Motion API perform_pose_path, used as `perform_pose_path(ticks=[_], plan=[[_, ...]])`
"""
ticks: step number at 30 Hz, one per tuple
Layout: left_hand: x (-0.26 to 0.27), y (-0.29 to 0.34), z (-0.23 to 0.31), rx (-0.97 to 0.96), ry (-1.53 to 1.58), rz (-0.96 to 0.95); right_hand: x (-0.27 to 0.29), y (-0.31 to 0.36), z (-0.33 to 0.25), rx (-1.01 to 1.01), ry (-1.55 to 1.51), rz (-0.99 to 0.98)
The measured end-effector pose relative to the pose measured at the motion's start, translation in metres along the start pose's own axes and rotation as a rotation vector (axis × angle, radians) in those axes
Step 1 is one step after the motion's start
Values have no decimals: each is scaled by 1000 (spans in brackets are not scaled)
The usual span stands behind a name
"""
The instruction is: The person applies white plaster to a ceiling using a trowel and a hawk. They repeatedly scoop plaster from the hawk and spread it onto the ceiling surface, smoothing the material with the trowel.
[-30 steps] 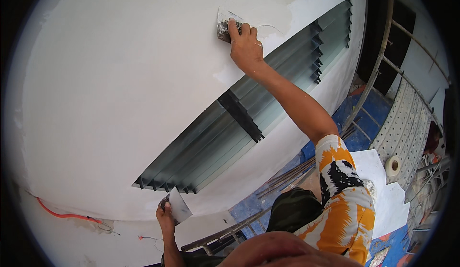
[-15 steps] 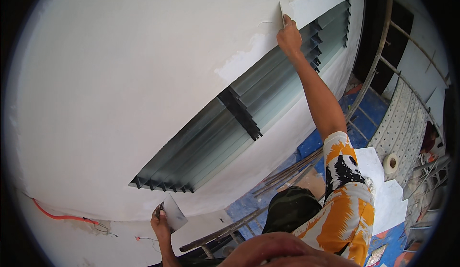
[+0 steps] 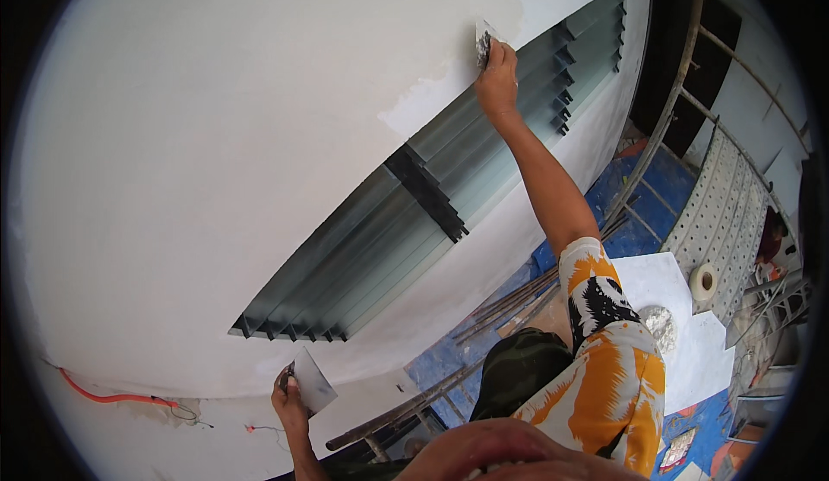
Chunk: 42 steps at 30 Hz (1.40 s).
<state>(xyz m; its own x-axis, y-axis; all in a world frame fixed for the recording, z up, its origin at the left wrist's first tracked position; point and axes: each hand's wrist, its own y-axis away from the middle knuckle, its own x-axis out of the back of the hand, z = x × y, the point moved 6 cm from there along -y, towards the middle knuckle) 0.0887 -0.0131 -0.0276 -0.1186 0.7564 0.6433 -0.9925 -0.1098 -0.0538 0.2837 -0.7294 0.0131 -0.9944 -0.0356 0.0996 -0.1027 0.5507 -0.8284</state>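
Note:
My right hand point(image 3: 498, 84) is closed on a putty knife point(image 3: 484, 39), its blade against or very close to the white wall point(image 3: 216, 136), just above a louvre window point(image 3: 337, 256). White and dark smears show on that blade. Brighter white putty patches point(image 3: 423, 101) run along the window's upper edge, either side of the hand. Low at the left, my left hand point(image 3: 292, 403) grips a second putty knife point(image 3: 315, 383) with a wide, flat metal blade. Its handle is mostly hidden by my fingers. This blade is held below the window's lower left corner.
A red-orange conduit point(image 3: 112, 391) with loose wires sticks out of the wall at lower left. To the right are metal scaffold tubes point(image 3: 673, 110), a perforated plank point(image 3: 717, 187), a tape roll point(image 3: 703, 281), a white board point(image 3: 682, 360) with a pale lump point(image 3: 660, 327), and blue sheeting point(image 3: 643, 192).
My right hand has moved left and slightly down along the window's upper edge. Its putty knife has turned, showing the smeared blade face. My left hand stays nearly still.

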Motion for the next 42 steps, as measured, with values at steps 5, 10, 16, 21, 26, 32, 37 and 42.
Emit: perform_pose_path(ticks=[5,10,16,21,26,32,37,42], plan=[[2,-6,-7,34,-106,35,-13,50,26,121,99,-363],[-1,-5,-4,18,-25,18,10,-45,84,-209,18,-145],[4,1,0,32,-3,45,-2,-29,33,-336,43,-349],[-4,-2,5,20,76,14,-8,65,-97,-305,-72,-441],[-6,0,18,5,35,28,13,115,-166,-210,-176,-602],[5,11,11,141,64,38,23,54,-98,-127,-137,-81],[7,7,11,26,51,59,2,106,-114,121,-47,-352],[11,10,6,21,70,72,25,44,-23,-235,-141,-244]])
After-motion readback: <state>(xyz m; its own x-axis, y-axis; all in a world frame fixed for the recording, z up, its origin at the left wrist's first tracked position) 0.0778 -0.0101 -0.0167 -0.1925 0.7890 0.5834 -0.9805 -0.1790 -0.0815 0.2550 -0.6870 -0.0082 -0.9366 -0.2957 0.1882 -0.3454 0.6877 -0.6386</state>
